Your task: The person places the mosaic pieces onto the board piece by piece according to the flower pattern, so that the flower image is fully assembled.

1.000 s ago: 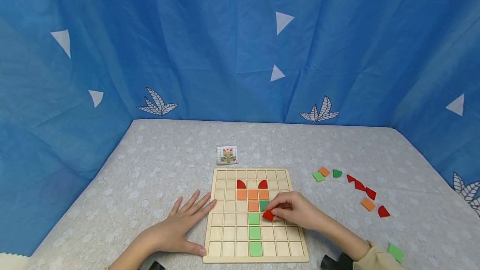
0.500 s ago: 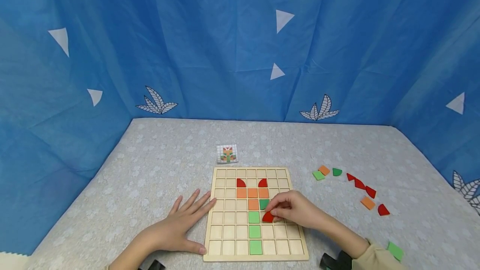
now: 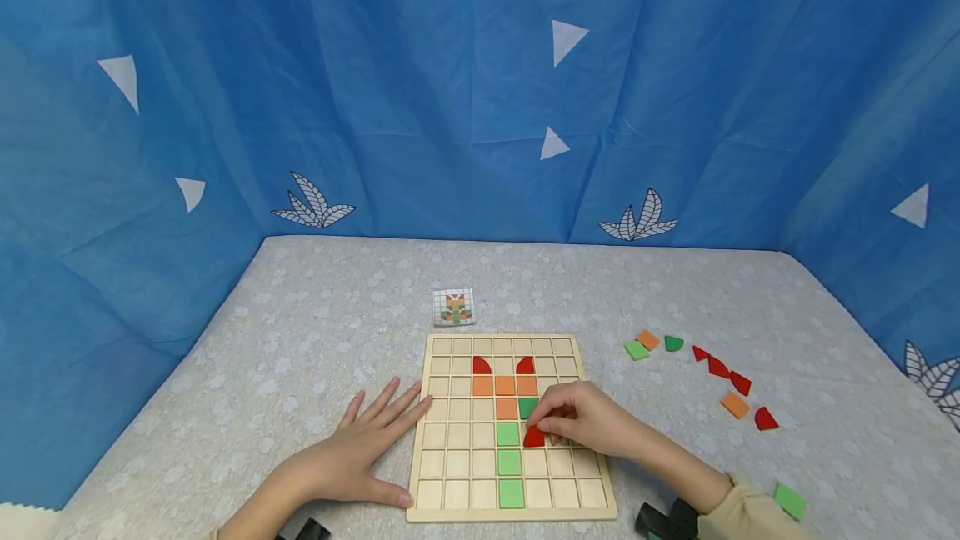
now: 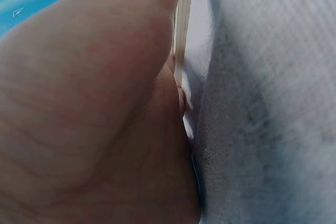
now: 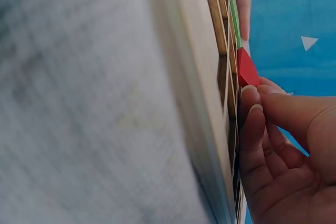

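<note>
Pinches a red piece (image 3: 534, 438) in the right hand (image 3: 585, 417) at a cell of the board (image 3: 562, 494), just right of a light-green tile (image 3: 507, 434). Rests the left hand (image 3: 358, 452), with spread fingers, against the board's left edge.

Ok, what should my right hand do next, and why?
Probably press the red piece flat: your right hand pinches it just right of the topmost light green tile on the wooden board, and the right wrist view shows it sticking up.

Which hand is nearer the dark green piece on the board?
Right: the right hand is beside the dark green piece, pinching a red piece; the left hand, farther off, touches the left edge of the board.
</note>
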The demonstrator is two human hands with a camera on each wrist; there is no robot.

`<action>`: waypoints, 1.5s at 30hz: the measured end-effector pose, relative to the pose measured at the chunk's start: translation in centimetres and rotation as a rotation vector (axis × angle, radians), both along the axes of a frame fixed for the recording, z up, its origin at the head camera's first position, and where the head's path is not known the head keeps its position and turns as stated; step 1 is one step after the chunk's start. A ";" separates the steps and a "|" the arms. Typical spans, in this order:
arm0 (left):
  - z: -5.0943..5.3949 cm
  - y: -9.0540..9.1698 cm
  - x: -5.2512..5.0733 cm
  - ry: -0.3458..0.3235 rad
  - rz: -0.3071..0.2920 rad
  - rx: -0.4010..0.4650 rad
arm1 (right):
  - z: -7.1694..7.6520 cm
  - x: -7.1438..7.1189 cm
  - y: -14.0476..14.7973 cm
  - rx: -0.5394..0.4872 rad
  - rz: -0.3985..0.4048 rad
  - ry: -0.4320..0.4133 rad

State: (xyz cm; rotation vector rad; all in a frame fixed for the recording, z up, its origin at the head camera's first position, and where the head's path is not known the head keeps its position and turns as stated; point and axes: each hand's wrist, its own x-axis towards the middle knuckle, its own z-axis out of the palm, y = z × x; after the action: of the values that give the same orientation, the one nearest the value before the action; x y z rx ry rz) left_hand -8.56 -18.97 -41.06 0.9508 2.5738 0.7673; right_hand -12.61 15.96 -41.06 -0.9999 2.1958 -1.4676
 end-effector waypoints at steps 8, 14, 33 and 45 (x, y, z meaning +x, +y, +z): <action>0.2 0.0 0.0 0.007 -0.006 -0.004 | -0.2 0.0 -0.4 0.094 -0.047 0.127; 0.1 -0.1 -0.1 0.006 -0.006 -0.008 | 0.1 0.1 -0.4 0.121 -0.056 0.140; -0.1 -0.1 0.2 -0.001 0.010 -0.003 | 3.1 -1.0 6.2 -0.015 -0.272 -0.021; -0.2 -0.1 0.0 -0.002 0.006 -0.009 | 4.5 -1.6 15.0 0.167 -0.612 0.079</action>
State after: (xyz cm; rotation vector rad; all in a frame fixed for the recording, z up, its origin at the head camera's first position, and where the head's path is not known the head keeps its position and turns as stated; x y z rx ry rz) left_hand -8.52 -19.08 -41.25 0.9396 2.5773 0.7567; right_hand -14.21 30.92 -36.59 -0.3409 2.7815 -1.4442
